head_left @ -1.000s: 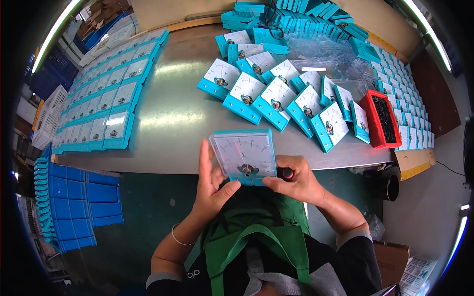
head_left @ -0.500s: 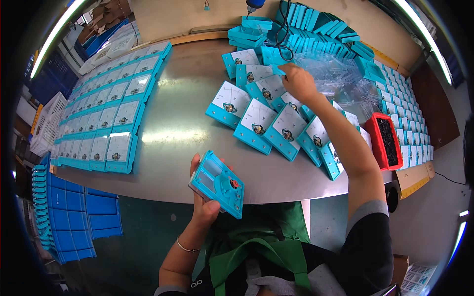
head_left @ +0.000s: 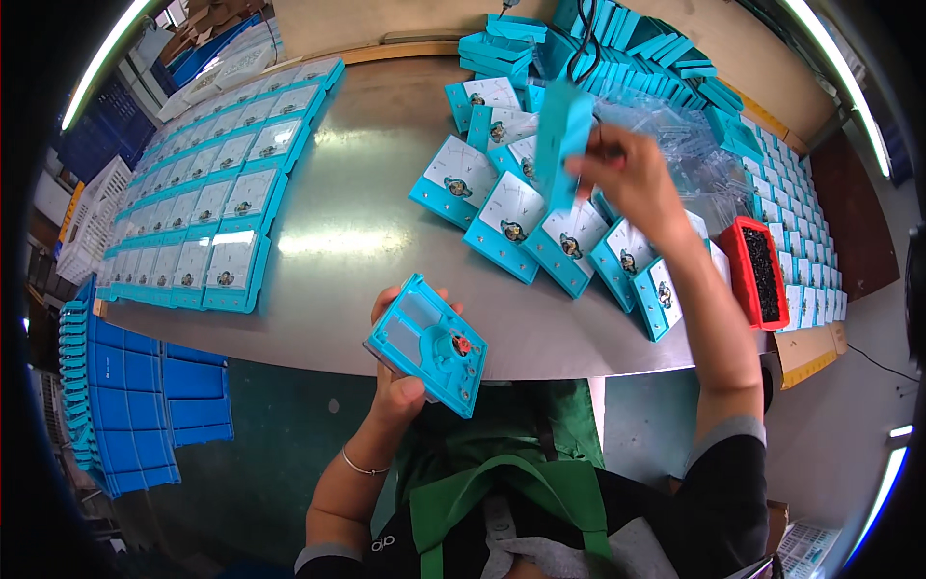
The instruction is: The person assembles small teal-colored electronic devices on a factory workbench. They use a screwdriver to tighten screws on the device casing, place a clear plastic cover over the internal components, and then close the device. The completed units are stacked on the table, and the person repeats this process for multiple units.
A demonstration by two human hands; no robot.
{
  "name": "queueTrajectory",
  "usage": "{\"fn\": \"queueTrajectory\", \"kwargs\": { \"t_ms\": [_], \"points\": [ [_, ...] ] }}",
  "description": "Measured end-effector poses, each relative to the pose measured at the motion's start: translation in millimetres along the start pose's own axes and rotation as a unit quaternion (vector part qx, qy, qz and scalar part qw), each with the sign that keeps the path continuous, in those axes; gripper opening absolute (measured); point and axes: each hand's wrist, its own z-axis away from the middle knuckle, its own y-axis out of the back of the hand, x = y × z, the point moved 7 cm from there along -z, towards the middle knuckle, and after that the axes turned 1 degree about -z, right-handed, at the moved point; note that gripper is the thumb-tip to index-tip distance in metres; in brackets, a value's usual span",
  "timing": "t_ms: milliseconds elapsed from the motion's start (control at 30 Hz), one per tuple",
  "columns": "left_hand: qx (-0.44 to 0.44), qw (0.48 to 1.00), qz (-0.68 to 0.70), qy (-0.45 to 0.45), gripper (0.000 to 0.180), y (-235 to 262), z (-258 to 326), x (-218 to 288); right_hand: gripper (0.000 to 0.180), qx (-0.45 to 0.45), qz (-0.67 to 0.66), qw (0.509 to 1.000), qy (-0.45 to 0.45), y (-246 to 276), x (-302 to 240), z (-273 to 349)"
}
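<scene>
Near the front edge of the bench, my left hand (head_left: 397, 394) grips a teal panel meter (head_left: 424, 338) with its open back toward me. Red and metal parts show inside its rear recess. Over the group of meters, my right hand (head_left: 637, 174) pinches a teal plastic cover (head_left: 561, 145), held on edge and blurred by motion. Beneath and beside it, several panel meters with white dials (head_left: 511, 207) lie tilted and overlapping on the bench.
Rows of dial meters (head_left: 231, 193) stand at the left of the metal bench (head_left: 362, 174). Teal cases (head_left: 617, 58) are heaped at the back, beside clear plastic covers (head_left: 666, 140). A red bin (head_left: 738, 275) of small black parts sits right, near more meters (head_left: 801, 222).
My right hand has lifted the teal cover from the back of the meter group and brought it nearer. My left hand still holds its meter, nearly unmoved. The view has shifted slightly.
</scene>
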Motion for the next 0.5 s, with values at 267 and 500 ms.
{"fn": "queueTrajectory", "kwargs": {
  "t_ms": [267,500],
  "points": [
    [0.041,0.999,-0.028,0.004,0.105,10,32,25,0.024,-0.161,-0.371,0.849,-0.340,-111,39,174],
    [0.073,0.994,-0.063,0.050,0.106,27,54,60,0.041,-0.323,0.049,0.943,0.070,-99,-34,144]
  ]
}}
